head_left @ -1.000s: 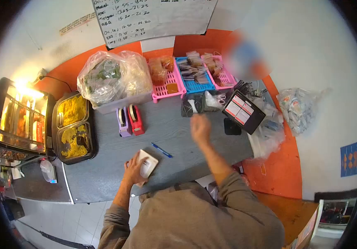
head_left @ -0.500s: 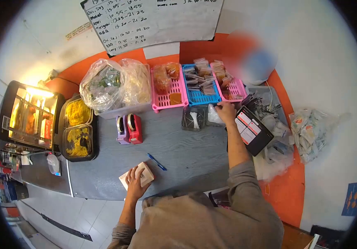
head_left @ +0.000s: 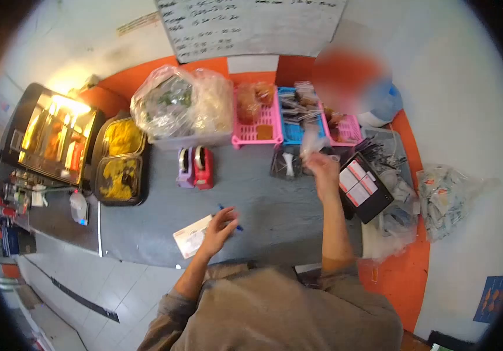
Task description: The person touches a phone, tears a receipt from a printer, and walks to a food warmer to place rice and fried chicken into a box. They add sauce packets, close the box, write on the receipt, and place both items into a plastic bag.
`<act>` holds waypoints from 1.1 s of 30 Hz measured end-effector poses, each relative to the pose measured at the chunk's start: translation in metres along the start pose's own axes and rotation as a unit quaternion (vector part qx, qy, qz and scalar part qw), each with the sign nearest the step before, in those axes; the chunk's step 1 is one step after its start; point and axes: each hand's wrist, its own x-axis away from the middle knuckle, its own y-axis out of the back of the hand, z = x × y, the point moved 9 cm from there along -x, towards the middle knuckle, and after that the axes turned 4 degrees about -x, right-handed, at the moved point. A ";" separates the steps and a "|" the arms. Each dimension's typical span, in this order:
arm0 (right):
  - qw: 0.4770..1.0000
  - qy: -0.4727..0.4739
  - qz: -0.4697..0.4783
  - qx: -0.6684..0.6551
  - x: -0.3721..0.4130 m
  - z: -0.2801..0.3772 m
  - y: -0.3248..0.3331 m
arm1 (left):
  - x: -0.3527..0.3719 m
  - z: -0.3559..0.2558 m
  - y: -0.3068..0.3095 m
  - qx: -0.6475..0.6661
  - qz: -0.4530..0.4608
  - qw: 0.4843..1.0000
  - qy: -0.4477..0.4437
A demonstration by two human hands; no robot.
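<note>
My right hand (head_left: 324, 169) pinches a small clear plastic bag (head_left: 311, 142) above the dark clear-sided tubs (head_left: 286, 167) at the back of the table. Motion blurs the bag. My left hand (head_left: 222, 227) is open and slightly smeared, its fingers stretched out with nothing in them. It hovers beside a small white box (head_left: 190, 238) with faint print, which lies on the grey table. Partly hidden under those fingers is a blue pen (head_left: 238, 227). A black folder (head_left: 368, 196) with white and red labels stands just right of my right wrist.
Purple and red tape dispensers (head_left: 195, 168) stand mid-table. Behind are a pink basket (head_left: 257, 134), a blue basket (head_left: 294, 133) with sachets, and a large bagged tub (head_left: 190, 140). Yellow food trays (head_left: 120, 175) and a lit display case (head_left: 52, 137) are left. Plastic bags (head_left: 447, 199) hang right.
My right hand has raised the clear bag out of the tub area. My left hand has let go of the white box and shifted right, over the pen. The whole view has tilted slightly.
</note>
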 end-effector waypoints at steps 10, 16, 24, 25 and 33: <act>0.979 -0.116 0.144 -0.082 0.149 -0.039 -0.189 | 0.024 -0.021 0.044 0.228 0.040 0.973 0.002; 0.953 0.030 0.253 0.166 0.167 -0.104 -0.264 | 0.057 -0.020 0.141 -0.110 -0.224 0.953 -0.173; 0.959 -0.098 0.217 0.150 0.153 -0.191 -0.300 | 0.062 0.065 0.139 -0.499 -0.148 0.853 0.048; 0.954 -0.008 0.225 0.197 0.152 -0.183 -0.304 | 0.059 0.067 0.145 -0.498 -0.145 0.854 0.045; 0.860 0.178 0.297 0.374 0.164 -0.170 -0.316 | 0.051 0.061 0.141 -0.490 -0.082 0.868 0.008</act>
